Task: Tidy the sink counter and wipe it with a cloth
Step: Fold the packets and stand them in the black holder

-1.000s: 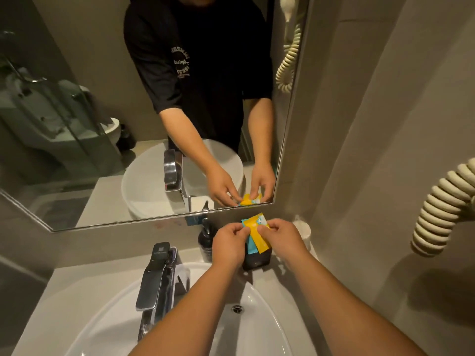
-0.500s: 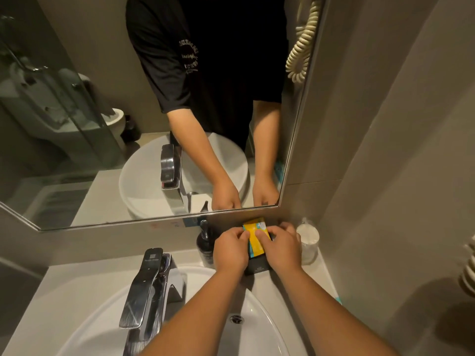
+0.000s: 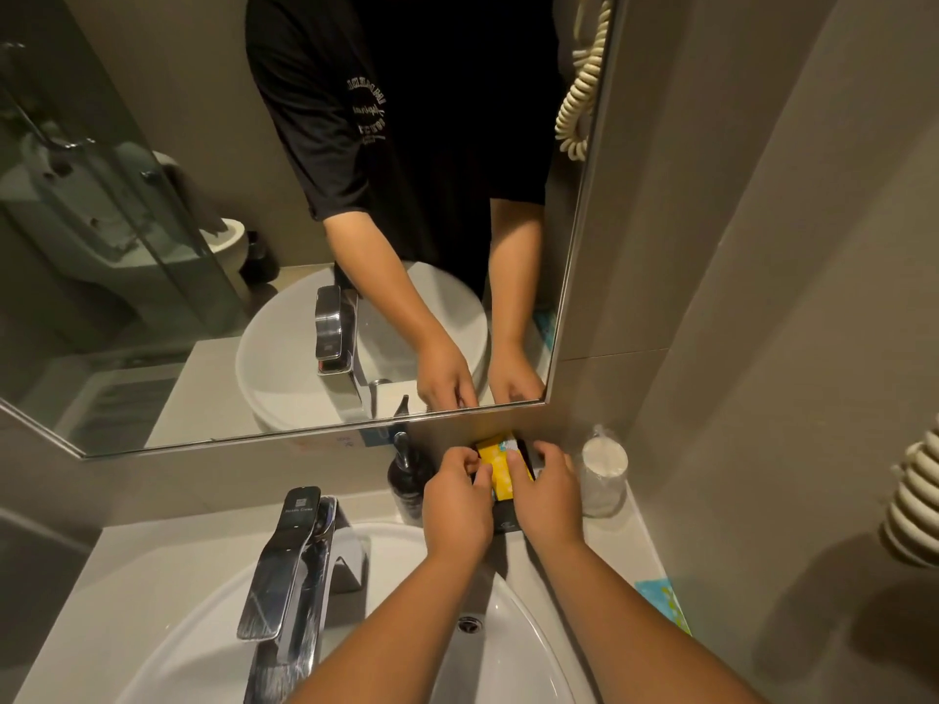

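Fingertips of the left hand (image 3: 457, 500) and right hand (image 3: 546, 492) pinch a yellow sachet (image 3: 497, 467) between them, its long axis running away from both hands, equally near, over a dark holder (image 3: 505, 520) behind the basin (image 3: 528, 647)

Chrome tap (image 3: 284, 566) glossy; basin (image 3: 513, 647) glazed.
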